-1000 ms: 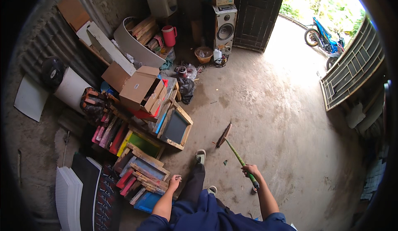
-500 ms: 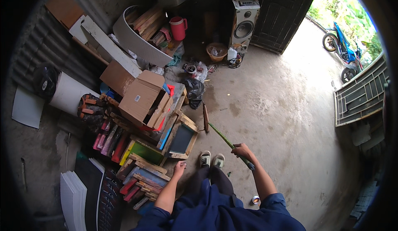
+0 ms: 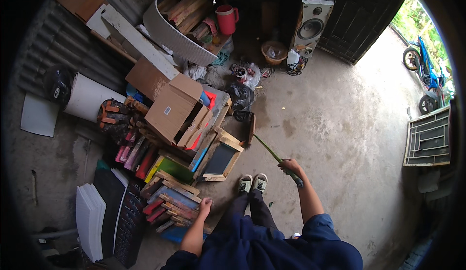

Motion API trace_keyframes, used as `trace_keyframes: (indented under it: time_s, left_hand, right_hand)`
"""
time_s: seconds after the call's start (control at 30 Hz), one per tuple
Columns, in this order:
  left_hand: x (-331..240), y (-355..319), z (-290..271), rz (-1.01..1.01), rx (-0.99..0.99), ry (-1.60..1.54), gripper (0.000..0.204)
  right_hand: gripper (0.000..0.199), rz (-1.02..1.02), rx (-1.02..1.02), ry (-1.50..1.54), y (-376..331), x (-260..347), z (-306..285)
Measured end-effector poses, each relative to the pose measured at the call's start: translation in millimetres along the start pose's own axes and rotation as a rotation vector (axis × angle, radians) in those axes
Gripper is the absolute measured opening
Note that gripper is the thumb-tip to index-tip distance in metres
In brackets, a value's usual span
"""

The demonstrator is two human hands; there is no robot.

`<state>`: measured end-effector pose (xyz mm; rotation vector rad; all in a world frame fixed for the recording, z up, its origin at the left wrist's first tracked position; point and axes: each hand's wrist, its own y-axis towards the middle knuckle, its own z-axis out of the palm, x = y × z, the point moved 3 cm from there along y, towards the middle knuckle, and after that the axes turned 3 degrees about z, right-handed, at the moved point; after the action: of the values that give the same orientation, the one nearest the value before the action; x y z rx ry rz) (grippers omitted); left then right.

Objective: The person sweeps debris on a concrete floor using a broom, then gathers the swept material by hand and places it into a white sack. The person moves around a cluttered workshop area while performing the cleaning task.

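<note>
My right hand [image 3: 291,167] is wrapped round the green handle of a broom [image 3: 266,147], near its top end. The handle slants away to the upper left, and its brown head [image 3: 252,128] is down by the floor, beside a black plastic bag [image 3: 240,98] and a wooden frame with a dark grey panel [image 3: 221,160]. My left hand [image 3: 205,206] is closed at my left side, close to a stack of wooden frames [image 3: 171,203]. Whether anything is inside those fingers is hidden.
Left of me, an open cardboard box [image 3: 171,110] tops a pile of frames and boards. White sheets [image 3: 90,216] lean nearby. Farther off are a red jug [image 3: 226,19], a basket [image 3: 274,52] and a loudspeaker [image 3: 311,27] by a dark door [image 3: 361,20]. A blue motorbike [image 3: 427,71] stands outside.
The view has shifted, so the surroundings sit farther right and mostly lower. My right hand keeps its grip on the broom, whose head remains near the black bag. My left hand stays closed.
</note>
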<state>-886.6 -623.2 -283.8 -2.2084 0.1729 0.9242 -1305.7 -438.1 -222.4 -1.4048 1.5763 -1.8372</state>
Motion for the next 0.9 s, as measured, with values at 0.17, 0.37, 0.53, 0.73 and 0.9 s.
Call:
trace_keyframes:
  time_s: [0.17, 0.37, 0.53, 0.73, 0.9]
  left_hand:
    - [-23, 14, 20, -0.003, 0.061, -0.059, 0.017]
    - [-66, 36, 36, -0.011, 0.194, -0.099, 0.015]
    - [-78, 72, 44, 0.096, 0.345, -0.037, 0.014]
    - [-97, 108, 28, 0.268, 0.481, 0.149, 0.016]
    - [-86, 131, 8, 0.277, 0.499, 0.259, 0.017]
  right_hand:
    - [0.021, 0.125, -0.091, 0.222, -36, -71, -48]
    - [0.017, 0.092, -0.133, 0.4, -49, -68, -37]
    - [0.02, 0.002, -0.132, 0.573, -1, -60, -19]
    - [0.012, 0.083, -0.153, 1.022, -8, -109, 12]
    - [0.014, 0.217, -0.232, 1.126, -86, -177, 51]
